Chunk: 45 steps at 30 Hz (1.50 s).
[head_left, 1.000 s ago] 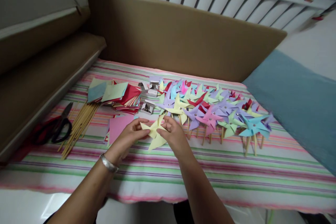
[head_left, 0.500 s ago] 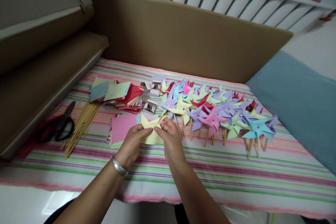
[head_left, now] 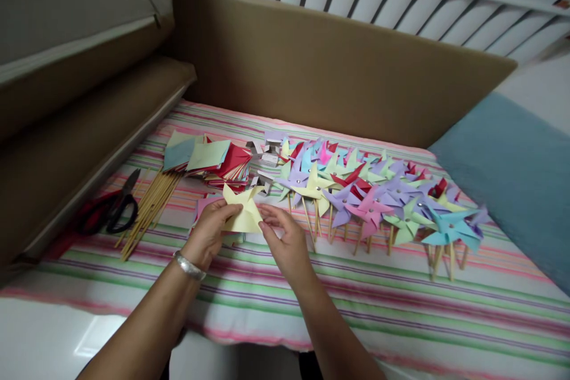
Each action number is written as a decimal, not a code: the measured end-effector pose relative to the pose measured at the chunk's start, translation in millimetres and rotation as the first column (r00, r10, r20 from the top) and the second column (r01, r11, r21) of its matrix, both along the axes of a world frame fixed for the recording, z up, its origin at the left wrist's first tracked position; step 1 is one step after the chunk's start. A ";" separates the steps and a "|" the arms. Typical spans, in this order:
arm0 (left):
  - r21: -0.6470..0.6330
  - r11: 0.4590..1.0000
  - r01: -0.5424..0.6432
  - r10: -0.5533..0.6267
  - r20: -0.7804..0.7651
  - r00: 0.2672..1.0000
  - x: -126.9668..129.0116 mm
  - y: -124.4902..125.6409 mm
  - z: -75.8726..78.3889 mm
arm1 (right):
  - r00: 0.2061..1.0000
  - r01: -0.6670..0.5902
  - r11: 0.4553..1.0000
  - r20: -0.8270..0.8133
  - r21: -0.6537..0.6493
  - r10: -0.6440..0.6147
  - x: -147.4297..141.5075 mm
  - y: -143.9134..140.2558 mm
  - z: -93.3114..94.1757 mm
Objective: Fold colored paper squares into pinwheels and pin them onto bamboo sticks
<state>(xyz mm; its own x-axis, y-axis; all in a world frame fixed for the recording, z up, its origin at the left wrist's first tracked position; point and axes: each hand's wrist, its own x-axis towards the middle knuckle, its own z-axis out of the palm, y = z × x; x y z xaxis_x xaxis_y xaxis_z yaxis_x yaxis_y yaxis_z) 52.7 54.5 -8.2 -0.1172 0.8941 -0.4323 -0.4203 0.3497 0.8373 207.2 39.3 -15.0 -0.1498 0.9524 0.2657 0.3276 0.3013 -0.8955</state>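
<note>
Item in hand: one pale yellow paper pinwheel blank (head_left: 243, 214), partly folded, held just above the striped cloth (head_left: 401, 309) in front of the pink paper sheet (head_left: 203, 206); left hand (head_left: 209, 231) pinches its left edge, right hand (head_left: 285, 237) pinches its right corner with thumb and forefinger. Adjacent stock: stack of coloured paper squares (head_left: 214, 160) and bundle of wooden sticks (head_left: 149, 208) to the left, black scissors (head_left: 113, 211) beyond the sticks. Finished pinwheels on sticks (head_left: 369, 196) lie in rows to the right.

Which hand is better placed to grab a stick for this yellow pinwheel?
Probably the left hand. The sticks lie just to its left, while the right hand would have to cross over. Both hands hold the yellow pinwheel, so the right could keep it.
</note>
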 end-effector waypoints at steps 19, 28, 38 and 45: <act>-0.014 1.000 0.018 -0.018 -0.026 0.999 -1.4 -0.5 1.4 | 0.931 -0.099 0.952 0.364 0.291 -0.015 -0.2 -2.7 -3.8; 0.034 0.999 -0.015 0.018 -0.102 0.995 1.0 0.1 -1.6 | 0.927 -0.038 0.972 0.373 0.232 -0.052 2.2 -2.1 -3.9; 0.062 0.983 0.171 -0.161 -0.137 0.977 7.4 -2.9 -4.0 | 0.957 0.055 0.970 0.264 0.238 -0.119 3.5 2.1 -2.0; 0.056 0.972 0.227 -0.221 -0.092 0.971 12.3 -5.0 -2.1 | 0.965 0.071 0.979 0.236 0.189 -0.116 4.4 3.7 -3.2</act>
<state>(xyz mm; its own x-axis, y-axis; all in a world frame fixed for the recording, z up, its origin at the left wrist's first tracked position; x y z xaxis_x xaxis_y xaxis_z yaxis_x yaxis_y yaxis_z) 65.0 49.4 -10.3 0.0559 0.9279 -0.3686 -0.2640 0.3698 0.8908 211.6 43.0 -18.2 -0.1437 0.9060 0.3980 0.5641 0.4055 -0.7193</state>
